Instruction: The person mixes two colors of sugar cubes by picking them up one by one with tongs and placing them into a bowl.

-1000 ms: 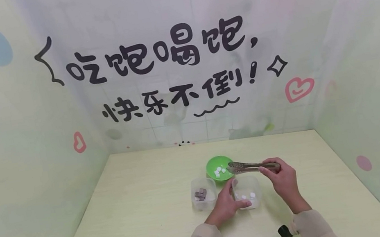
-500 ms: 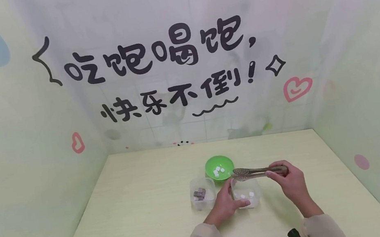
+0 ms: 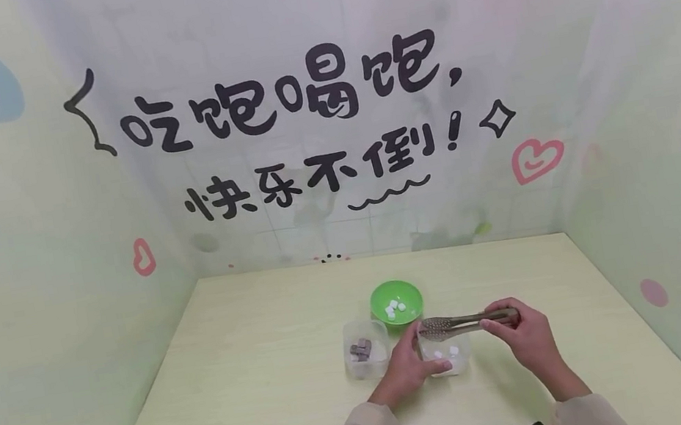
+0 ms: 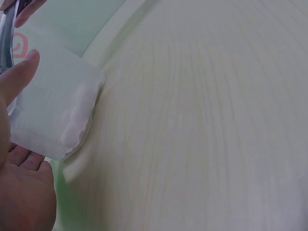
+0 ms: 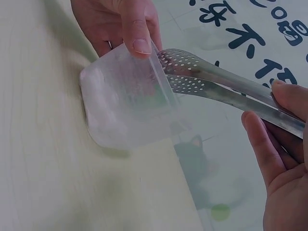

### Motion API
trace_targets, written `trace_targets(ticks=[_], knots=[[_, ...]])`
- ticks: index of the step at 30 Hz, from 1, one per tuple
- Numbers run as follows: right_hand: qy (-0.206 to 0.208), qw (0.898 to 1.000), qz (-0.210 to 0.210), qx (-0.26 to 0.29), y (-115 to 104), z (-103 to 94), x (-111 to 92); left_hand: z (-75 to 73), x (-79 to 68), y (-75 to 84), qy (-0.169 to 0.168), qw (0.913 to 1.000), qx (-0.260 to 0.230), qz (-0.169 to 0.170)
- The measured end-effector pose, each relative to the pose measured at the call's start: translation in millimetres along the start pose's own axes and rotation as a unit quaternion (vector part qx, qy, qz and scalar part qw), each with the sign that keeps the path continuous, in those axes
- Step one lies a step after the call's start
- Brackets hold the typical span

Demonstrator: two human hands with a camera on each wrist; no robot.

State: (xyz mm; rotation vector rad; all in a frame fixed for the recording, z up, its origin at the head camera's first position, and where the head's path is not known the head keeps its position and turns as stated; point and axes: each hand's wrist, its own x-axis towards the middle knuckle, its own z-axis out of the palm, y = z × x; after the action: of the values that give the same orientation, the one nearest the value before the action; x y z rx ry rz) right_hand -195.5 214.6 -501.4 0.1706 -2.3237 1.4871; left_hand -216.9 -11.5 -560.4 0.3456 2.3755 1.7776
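Observation:
My left hand (image 3: pixel 405 366) grips a clear plastic container (image 5: pixel 120 103) by its left side, thumb at the front. White cubes (image 3: pixel 454 350) lie in its bottom. In my right hand (image 3: pixel 525 333) are metal tongs (image 3: pixel 468 324), pinched between thumb and fingers. Their perforated tips hang over the container's opening, close to the left fingertips; in the right wrist view the tips (image 5: pixel 185 71) stand slightly apart at the rim. Whether anything sits between them cannot be told. A green bowl (image 3: pixel 403 290) with several white cubes (image 3: pixel 391 309) stands just behind.
Left of the gripped container stands a second clear container (image 3: pixel 369 371) with brown blocks (image 3: pixel 361 349) inside. All stand on a pale wooden table (image 3: pixel 237 362), with printed cloth walls (image 3: pixel 344 234) at the back and sides.
The right hand has drawn the tongs back from the green bowl's edge, toward the person and slightly right, over the clear container. The left hand keeps its hold on that container.

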Motion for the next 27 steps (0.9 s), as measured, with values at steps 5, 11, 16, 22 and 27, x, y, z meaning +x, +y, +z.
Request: trace_targets(ticks=[5,11,16,22,27], knots=[[-0.009,1.0,-0.011,-0.003,2.6,-1.3,-2.0,1.1,0.9,-1.5,-0.001,1.0,-0.001,0.005],[-0.023,0.999,-0.022,-0.013,3.4,-0.2,-2.8,2.1,2.6,-3.3,-0.001,0.9998,-0.005,0.018],[-0.037,0.999,-0.016,-0.03,3.3,1.9,-3.9,2.5,3.7,-4.7,-0.002,0.9996,-0.01,0.025],[-0.048,0.998,-0.012,-0.049,5.1,4.5,-4.6,2.5,4.4,-5.4,-0.002,0.9997,-0.011,0.022],[-0.052,0.997,-0.02,-0.056,4.9,5.9,-4.4,2.2,4.0,-4.9,-0.002,0.9998,-0.011,0.017]])
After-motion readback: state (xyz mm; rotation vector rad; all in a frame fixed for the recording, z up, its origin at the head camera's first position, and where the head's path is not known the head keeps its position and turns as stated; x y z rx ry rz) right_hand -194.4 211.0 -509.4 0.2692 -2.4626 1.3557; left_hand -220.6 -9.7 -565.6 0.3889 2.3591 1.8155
